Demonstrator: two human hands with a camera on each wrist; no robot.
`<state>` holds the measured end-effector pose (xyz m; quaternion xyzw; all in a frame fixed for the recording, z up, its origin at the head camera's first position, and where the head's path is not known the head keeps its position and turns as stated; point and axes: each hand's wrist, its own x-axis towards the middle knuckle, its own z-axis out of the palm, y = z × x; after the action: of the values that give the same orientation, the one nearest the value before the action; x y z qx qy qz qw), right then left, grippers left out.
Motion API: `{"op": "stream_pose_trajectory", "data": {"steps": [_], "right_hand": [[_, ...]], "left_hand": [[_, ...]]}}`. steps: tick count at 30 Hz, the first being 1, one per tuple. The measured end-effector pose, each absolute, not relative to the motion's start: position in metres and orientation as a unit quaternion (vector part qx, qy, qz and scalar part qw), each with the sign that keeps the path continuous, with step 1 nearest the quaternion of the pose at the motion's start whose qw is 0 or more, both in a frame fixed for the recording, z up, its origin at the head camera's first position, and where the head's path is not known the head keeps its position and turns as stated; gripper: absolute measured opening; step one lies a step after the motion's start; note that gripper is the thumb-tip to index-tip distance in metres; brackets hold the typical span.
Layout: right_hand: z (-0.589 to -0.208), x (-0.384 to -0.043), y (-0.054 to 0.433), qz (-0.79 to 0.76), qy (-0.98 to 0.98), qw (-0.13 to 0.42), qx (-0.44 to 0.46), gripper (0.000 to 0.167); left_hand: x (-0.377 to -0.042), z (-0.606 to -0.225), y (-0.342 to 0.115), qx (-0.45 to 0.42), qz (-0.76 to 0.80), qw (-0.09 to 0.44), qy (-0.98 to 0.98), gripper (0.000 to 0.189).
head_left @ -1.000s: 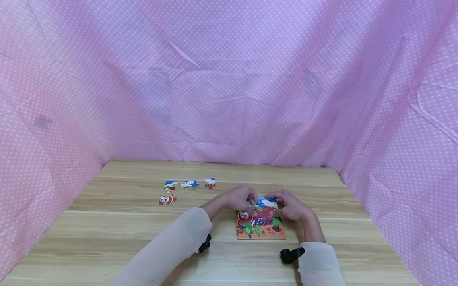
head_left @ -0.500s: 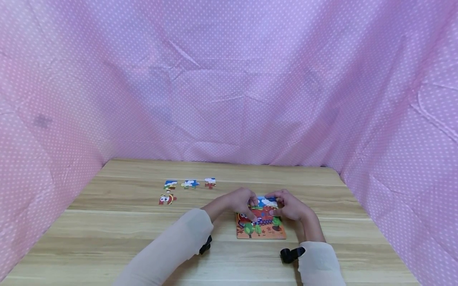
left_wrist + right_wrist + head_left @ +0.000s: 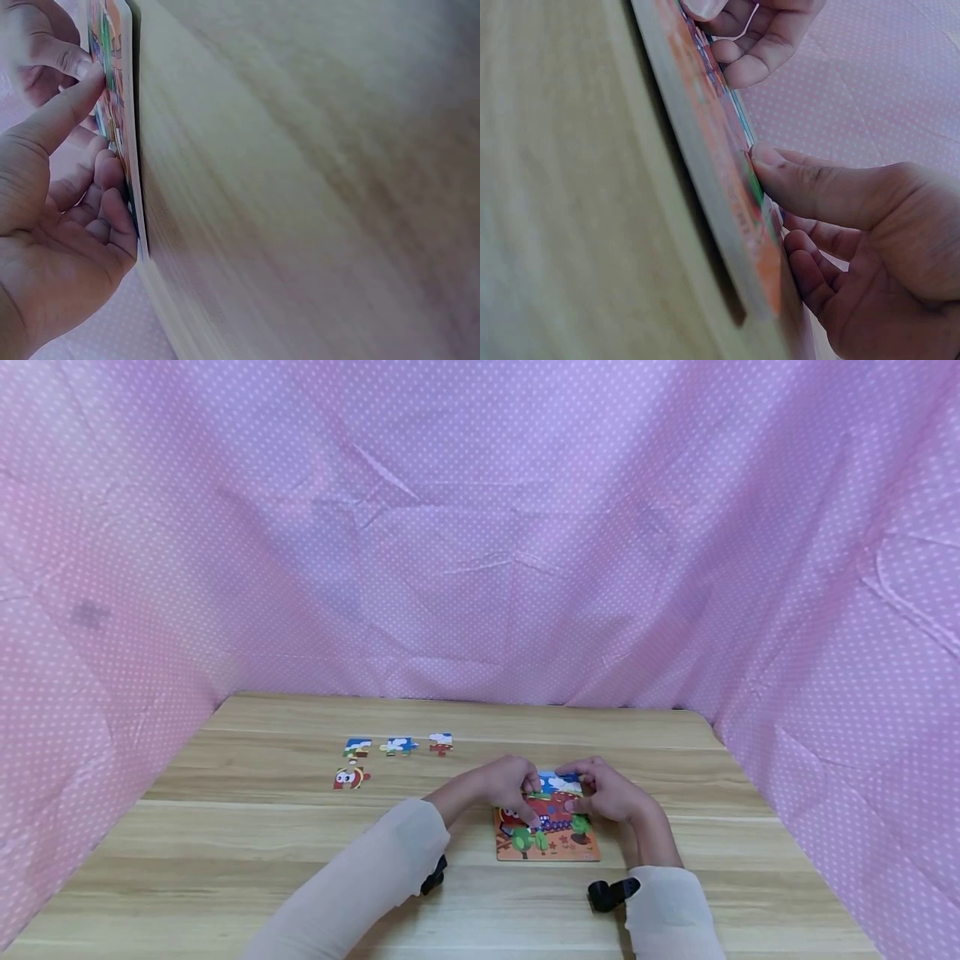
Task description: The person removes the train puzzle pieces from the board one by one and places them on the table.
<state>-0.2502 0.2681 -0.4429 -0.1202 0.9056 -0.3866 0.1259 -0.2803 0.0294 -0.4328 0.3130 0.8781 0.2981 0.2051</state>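
A jigsaw puzzle (image 3: 551, 843) in a shallow board, with a cartoon red train, green trees and blue sky, lies on the table before me. My left hand (image 3: 510, 783) is at its upper left, the thumb down on the train picture and the other fingers curled at the surface and edge. From the right, my right hand (image 3: 609, 792) grips it, the thumb (image 3: 802, 180) on the picture and the index finger reaching to the top edge. In the left wrist view, the left fingers (image 3: 112, 217) touch the board's side. Fingers hide part of the upper puzzle.
Several loose puzzle pieces lie to the left: a blue-and-green corner piece (image 3: 357, 747), a cloud piece (image 3: 399, 747), a red-and-white piece (image 3: 441, 743) and a piece with eyes (image 3: 348, 778). A pink dotted cloth (image 3: 480, 568) hangs behind the wooden table (image 3: 247, 827).
My left thumb has shifted slightly down over the train's face, covering more of it. The right hand and the loose pieces stay put.
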Motion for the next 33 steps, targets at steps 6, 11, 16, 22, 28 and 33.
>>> {"op": "stream_pose_trajectory", "data": {"steps": [6, 11, 16, 22, 28, 33], "right_hand": [[-0.443, -0.250, 0.268, -0.385, 0.906, 0.126, -0.120, 0.044], [-0.443, -0.250, 0.268, -0.387, 0.906, 0.124, -0.120, 0.045], [-0.443, -0.250, 0.268, -0.387, 0.906, 0.123, -0.120, 0.045], [-0.442, -0.249, 0.268, -0.391, 0.905, 0.125, -0.116, 0.045], [-0.442, -0.249, 0.268, -0.394, 0.903, 0.125, -0.116, 0.045], [-0.442, -0.249, 0.268, -0.394, 0.903, 0.124, -0.118, 0.045]], "left_hand": [[-0.280, -0.433, 0.029, 0.315, 0.297, 0.205, 0.878, 0.041], [-0.279, -0.434, 0.029, 0.313, 0.303, 0.206, 0.876, 0.043], [-0.278, -0.435, 0.030, 0.317, 0.305, 0.199, 0.876, 0.045], [-0.277, -0.436, 0.029, 0.322, 0.323, 0.196, 0.868, 0.047], [-0.274, -0.436, 0.028, 0.308, 0.350, 0.195, 0.863, 0.039], [-0.269, -0.434, 0.025, 0.289, 0.385, 0.195, 0.855, 0.028]]}}
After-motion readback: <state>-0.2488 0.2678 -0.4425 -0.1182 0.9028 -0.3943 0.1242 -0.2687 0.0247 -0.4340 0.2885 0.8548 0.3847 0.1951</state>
